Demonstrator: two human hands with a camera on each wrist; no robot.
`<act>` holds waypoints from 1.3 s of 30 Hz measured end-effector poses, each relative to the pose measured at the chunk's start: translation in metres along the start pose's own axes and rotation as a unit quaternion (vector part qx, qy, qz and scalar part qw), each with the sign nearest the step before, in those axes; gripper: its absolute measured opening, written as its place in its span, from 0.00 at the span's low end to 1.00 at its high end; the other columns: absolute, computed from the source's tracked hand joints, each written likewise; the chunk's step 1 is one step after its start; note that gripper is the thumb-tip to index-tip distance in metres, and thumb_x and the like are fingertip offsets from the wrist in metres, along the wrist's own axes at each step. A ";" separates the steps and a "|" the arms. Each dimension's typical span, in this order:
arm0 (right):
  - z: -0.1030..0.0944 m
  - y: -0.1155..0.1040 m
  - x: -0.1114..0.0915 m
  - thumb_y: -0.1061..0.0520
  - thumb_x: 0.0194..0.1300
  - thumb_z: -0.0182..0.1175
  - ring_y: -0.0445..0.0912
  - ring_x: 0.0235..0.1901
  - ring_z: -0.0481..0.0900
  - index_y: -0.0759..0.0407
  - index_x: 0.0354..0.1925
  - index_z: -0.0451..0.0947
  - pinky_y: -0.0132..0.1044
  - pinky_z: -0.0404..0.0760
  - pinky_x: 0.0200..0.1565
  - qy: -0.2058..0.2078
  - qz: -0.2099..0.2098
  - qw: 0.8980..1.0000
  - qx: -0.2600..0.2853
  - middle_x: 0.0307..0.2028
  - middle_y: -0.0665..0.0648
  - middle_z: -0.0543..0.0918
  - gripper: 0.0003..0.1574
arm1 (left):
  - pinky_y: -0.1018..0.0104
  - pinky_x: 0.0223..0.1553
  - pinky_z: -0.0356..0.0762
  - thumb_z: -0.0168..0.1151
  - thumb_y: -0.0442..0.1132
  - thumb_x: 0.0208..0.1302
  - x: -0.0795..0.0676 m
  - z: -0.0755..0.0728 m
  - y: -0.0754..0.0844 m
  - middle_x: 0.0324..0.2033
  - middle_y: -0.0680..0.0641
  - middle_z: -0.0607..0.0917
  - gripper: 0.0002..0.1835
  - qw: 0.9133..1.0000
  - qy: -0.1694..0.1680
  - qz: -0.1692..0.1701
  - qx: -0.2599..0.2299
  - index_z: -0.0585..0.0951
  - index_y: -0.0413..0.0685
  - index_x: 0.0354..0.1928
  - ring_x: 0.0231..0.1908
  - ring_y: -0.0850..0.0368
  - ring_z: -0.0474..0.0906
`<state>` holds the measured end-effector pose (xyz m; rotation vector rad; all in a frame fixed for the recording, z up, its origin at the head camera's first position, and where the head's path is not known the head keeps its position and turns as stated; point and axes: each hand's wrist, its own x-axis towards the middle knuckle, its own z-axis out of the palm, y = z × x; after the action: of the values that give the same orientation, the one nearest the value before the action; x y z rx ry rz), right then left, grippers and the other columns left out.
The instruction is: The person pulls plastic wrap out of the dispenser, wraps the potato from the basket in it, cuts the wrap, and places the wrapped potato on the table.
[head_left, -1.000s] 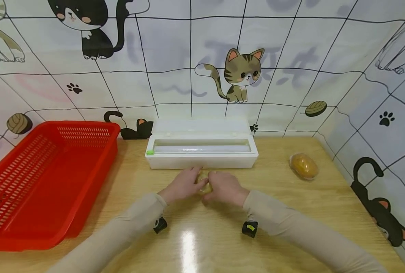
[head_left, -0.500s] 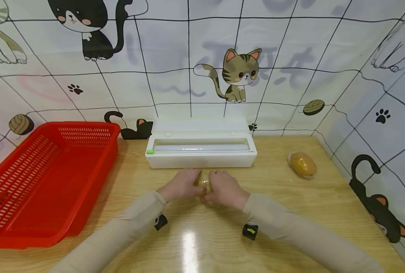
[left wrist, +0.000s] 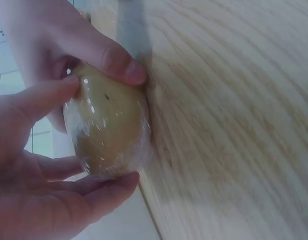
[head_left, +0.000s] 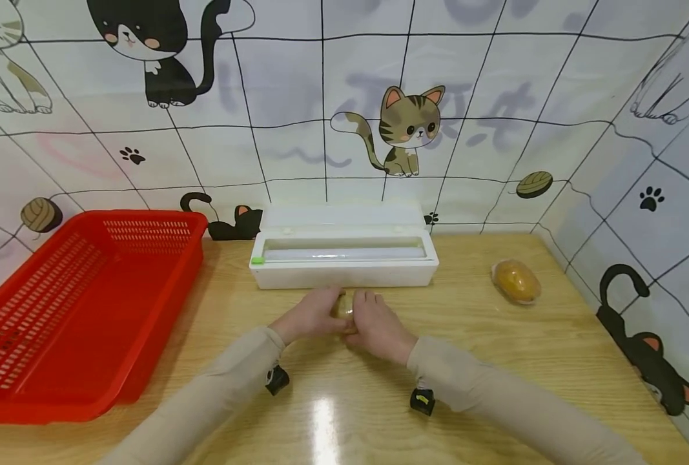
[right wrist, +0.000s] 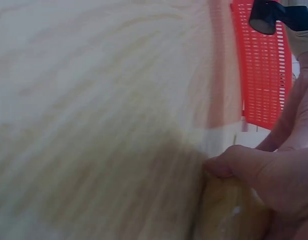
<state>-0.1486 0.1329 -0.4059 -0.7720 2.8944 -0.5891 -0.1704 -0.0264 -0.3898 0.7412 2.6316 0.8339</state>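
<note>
In the left wrist view, a yellowish potato (left wrist: 111,112) with a dark speck sits in glossy cling film close to the wooden tabletop. My left hand (head_left: 312,313) grips its left side, thumb (left wrist: 53,95) on one face and fingertips (left wrist: 126,182) curled round its end. From the other side my right hand (head_left: 376,326) holds it, its thumb pressing near the film's edge. Between both hands only a small strip of the potato shows in the head view. Just beyond them stands a white cling film box (head_left: 344,276), lid raised, with a roll inside.
A second film-wrapped, orange-yellow roundish item (head_left: 516,282) lies at the right of the wooden table (head_left: 483,361). On the left stands a large red plastic basket (head_left: 82,336) with slotted sides. Cat-print sheeting (head_left: 298,148) covers the walls behind.
The left thumb has slid lower on the potato. My right hand has turned and shifted slightly left, covering more of it. Box, basket and the other wrapped item stay put.
</note>
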 end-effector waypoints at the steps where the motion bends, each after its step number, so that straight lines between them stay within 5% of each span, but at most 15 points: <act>1: 0.001 0.001 -0.001 0.54 0.48 0.76 0.52 0.31 0.67 0.70 0.39 0.65 0.41 0.72 0.30 0.005 -0.004 1.000 0.004 0.30 0.58 0.66 0.33 | 0.55 0.43 0.73 0.72 0.44 0.57 0.000 0.001 0.000 0.31 0.42 0.77 0.32 1.000 -0.001 0.001 -0.001 0.72 0.26 0.54 0.36 0.49 0.73; 12: 0.003 0.007 0.003 0.56 0.50 0.75 0.56 0.42 0.71 0.75 0.50 0.65 0.46 0.76 0.43 -0.028 -0.016 0.999 0.043 0.41 0.65 0.72 0.39 | 0.53 0.49 0.74 0.76 0.38 0.50 -0.006 0.003 -0.004 0.43 0.37 0.80 0.33 1.000 0.009 0.017 -0.001 0.72 0.28 0.54 0.45 0.44 0.77; 18: 0.007 0.011 0.007 0.60 0.47 0.75 0.61 0.53 0.69 0.76 0.65 0.55 0.51 0.72 0.54 -0.035 0.004 0.993 0.110 0.53 0.72 0.69 0.56 | 0.52 0.49 0.75 0.78 0.32 0.43 -0.005 0.010 -0.006 0.42 0.35 0.80 0.34 0.998 0.028 0.035 0.044 0.71 0.27 0.52 0.44 0.40 0.77; 24: 0.001 0.020 0.008 0.62 0.45 0.73 0.59 0.60 0.66 0.69 0.69 0.55 0.51 0.66 0.60 -0.052 -0.014 0.981 0.187 0.60 0.69 0.67 0.58 | 0.51 0.51 0.74 0.78 0.30 0.42 -0.005 0.009 -0.001 0.44 0.32 0.80 0.38 0.997 0.041 0.045 0.043 0.69 0.25 0.55 0.46 0.38 0.77; 32: -0.002 0.018 0.011 0.59 0.48 0.74 0.58 0.54 0.68 0.73 0.66 0.57 0.47 0.72 0.54 -0.059 -0.029 0.994 0.092 0.54 0.68 0.70 0.54 | 0.56 0.46 0.76 0.77 0.30 0.44 -0.001 0.002 0.001 0.42 0.38 0.80 0.36 0.999 0.010 0.007 0.033 0.70 0.31 0.56 0.43 0.45 0.77; 39: -0.002 0.016 0.012 0.54 0.47 0.77 0.58 0.51 0.69 0.76 0.60 0.60 0.48 0.68 0.57 -0.064 -0.046 0.996 0.045 0.49 0.67 0.72 0.52 | 0.54 0.53 0.72 0.78 0.34 0.43 0.009 0.008 0.001 0.43 0.36 0.78 0.36 0.996 -0.028 -0.005 0.088 0.70 0.27 0.52 0.47 0.42 0.75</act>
<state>-0.1669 0.1407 -0.4098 -0.8998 2.7087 -0.6501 -0.1740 -0.0169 -0.3961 0.7813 2.6800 0.5742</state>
